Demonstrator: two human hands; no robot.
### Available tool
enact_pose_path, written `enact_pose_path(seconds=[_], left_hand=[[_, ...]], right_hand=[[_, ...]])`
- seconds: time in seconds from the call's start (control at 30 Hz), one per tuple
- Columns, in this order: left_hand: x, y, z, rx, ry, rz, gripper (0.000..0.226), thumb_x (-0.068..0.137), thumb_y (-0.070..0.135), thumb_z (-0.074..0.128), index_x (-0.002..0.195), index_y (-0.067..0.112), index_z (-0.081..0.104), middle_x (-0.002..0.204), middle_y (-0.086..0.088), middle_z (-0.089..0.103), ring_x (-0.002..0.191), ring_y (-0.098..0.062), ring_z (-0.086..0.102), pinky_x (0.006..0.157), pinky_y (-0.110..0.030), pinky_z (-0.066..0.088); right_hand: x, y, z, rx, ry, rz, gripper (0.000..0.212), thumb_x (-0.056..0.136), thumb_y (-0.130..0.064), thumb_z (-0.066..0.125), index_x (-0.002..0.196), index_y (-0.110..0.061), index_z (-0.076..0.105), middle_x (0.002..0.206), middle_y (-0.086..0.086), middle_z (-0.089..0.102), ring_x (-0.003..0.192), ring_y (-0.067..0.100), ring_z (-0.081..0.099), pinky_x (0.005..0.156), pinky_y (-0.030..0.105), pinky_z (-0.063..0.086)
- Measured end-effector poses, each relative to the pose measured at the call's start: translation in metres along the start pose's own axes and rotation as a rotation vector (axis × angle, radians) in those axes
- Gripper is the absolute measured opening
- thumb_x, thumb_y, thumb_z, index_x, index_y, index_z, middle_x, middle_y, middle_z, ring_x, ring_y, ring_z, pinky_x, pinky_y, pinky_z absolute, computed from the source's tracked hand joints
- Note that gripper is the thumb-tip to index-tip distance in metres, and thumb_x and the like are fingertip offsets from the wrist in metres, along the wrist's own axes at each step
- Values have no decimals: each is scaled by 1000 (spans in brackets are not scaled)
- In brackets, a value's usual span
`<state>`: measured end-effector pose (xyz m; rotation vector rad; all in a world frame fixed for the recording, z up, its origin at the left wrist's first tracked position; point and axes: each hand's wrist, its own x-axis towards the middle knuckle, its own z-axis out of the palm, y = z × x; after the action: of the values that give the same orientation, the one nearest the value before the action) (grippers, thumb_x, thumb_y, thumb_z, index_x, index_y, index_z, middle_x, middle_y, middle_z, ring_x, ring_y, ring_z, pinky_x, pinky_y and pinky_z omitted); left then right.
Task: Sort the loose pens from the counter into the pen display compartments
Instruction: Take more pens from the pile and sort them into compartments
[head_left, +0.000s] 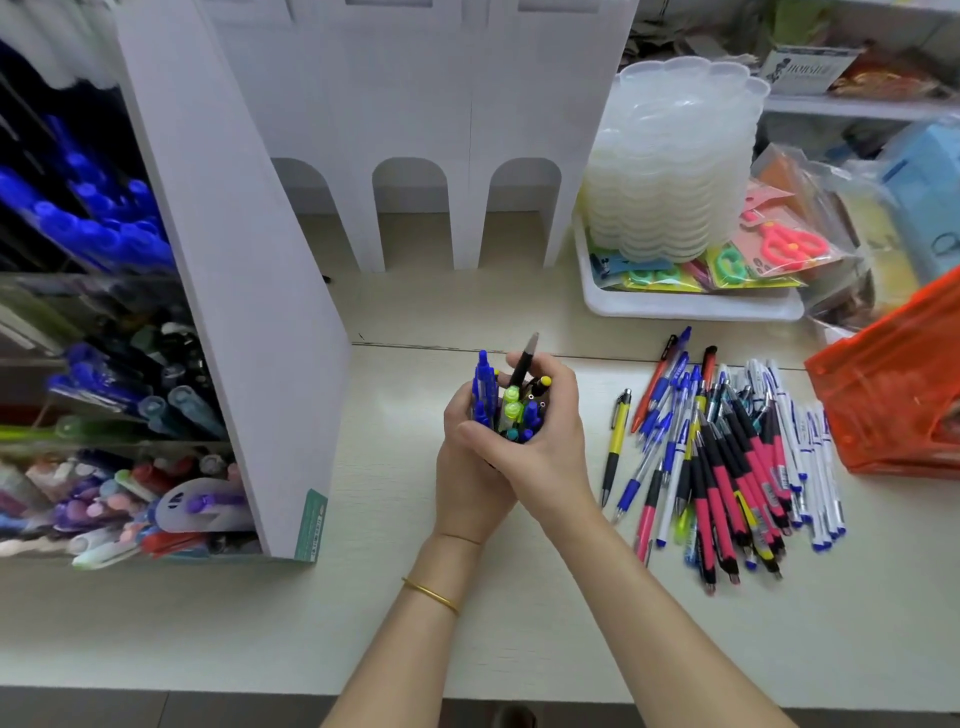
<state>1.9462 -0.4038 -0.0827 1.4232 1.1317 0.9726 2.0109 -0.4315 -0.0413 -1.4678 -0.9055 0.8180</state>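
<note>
At the counter's centre, my left hand (470, 457) and right hand (530, 431) wrap together around an upright bundle of pens (511, 402), both closed on it, right fingers crossing over left. A black pen (523, 364) stands tallest. To do this well, I should square the tips and separate by colour before reaching to the pen display (119, 364) at nine o'clock. The loose pens (727, 452) lie at three o'clock.

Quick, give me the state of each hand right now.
Left hand: closed around the bundle of pens, held upright.
Right hand: closed on the same bundle, fingers over the black pen.
</note>
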Motion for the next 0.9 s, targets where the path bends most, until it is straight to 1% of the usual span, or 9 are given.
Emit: enact_pose_path(seconds=[0.03,0.1,0.23,0.3,0.4,0.5,0.6,0.73,0.9], left_hand=[[0,3,0,-5,-4,6,34,74,34,63,103,18,52,92,1,62,81,-16,66,71,-42,56],[0,0,0,32,-14,30,39,72,42,57,104,21,53,94,2,63,81,-13,66,70,-36,56],[2,1,-1,69,-31,-56,54,76,5,74,121,24,50,96,18,57,84,7,56,73,-14,45],[7,0,-2,49,-46,-9,50,75,13,73,117,27,51,102,9,60,88,-1,62,74,-19,51],[10,8,-3,-235,-2,-121,45,72,-1,71,111,10,52,94,-4,65,80,-13,67,67,-24,53],[10,24,-12,-689,-65,-359,39,65,3,64,102,-2,53,77,-16,57,59,-23,59,56,-30,52],[7,39,-27,-951,-256,-486,29,59,17,65,84,1,64,70,-12,56,57,-19,56,55,-25,51],[-5,57,-41,-1159,-411,-438,32,57,12,72,87,4,72,76,-8,58,60,-14,56,59,-23,50],[-29,74,-49,-1177,-416,-363,36,54,13,78,88,3,70,82,-7,61,64,-15,58,60,-24,51]], right_hand=[[-1,0,1,18,10,8,68,67,-2,81,121,-23,45,117,-10,55,107,3,59,87,17,49],[0,1,2,32,26,3,68,69,-1,80,122,-20,44,119,-11,54,108,2,58,89,18,49],[6,-3,1,-14,-49,25,76,72,-6,81,131,-29,38,114,-17,54,104,-5,56,88,14,48],[13,-6,-2,-30,-147,97,68,75,-15,80,127,-36,41,113,-22,55,105,-6,56,88,14,48],[26,-14,-7,60,-251,252,37,84,-38,66,117,-26,55,108,-12,65,96,-1,63,85,22,52],[34,-26,-18,312,-239,398,44,93,-56,35,121,-27,53,115,-8,67,104,6,63,91,29,49],[32,-38,-32,387,-209,383,52,100,-49,22,130,-17,49,120,6,67,111,19,64,92,36,51],[31,-61,-35,246,-195,328,34,104,-36,30,112,-18,58,101,6,71,98,23,68,88,43,54],[18,-91,-32,48,-302,200,21,101,-25,43,107,-17,62,92,1,67,86,15,65,77,34,54]])
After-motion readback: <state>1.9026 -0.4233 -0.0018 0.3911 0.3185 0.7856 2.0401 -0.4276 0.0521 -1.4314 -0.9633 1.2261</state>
